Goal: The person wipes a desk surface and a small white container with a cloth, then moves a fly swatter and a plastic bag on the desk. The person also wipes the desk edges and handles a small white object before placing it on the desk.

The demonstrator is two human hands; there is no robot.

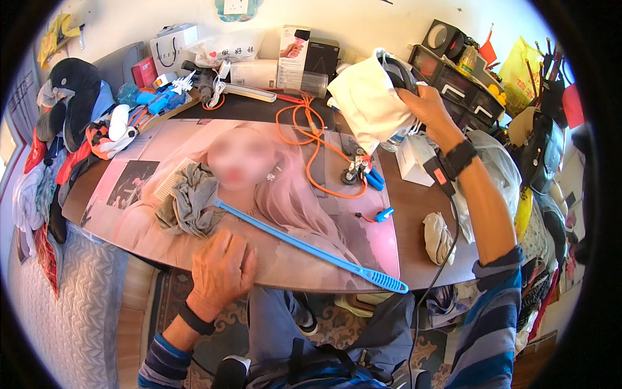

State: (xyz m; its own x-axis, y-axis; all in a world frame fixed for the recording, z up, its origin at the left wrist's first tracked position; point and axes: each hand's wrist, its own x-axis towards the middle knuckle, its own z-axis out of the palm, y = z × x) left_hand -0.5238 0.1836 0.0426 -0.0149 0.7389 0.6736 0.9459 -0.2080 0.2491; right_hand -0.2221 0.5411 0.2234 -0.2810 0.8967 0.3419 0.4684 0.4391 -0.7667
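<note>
My right hand (429, 109) is raised over the far right part of the desk and grips a cream cloth bag (368, 104) by its upper edge. A dark curved thing (400, 71) shows at the bag's mouth; what it is, I cannot make out. At the desk's front edge my left hand (223, 272) rests with curled fingers, and nothing shows in it. Just beyond it lies a crumpled grey-brown cloth (191, 206). From that cloth a long blue plastic stick (295, 243) with a slotted handle slants toward the front edge. Both lie on a pink printed desk mat (337, 240).
An orange cable (310, 170) loops across the mat's far right, by blue-handled pliers (372, 178). A small cloth bundle (439, 238) and a white box (414, 159) sit at right. Boxes (295, 55) and a power strip (249, 92) line the back. A black cord (453, 223) hangs along my right arm.
</note>
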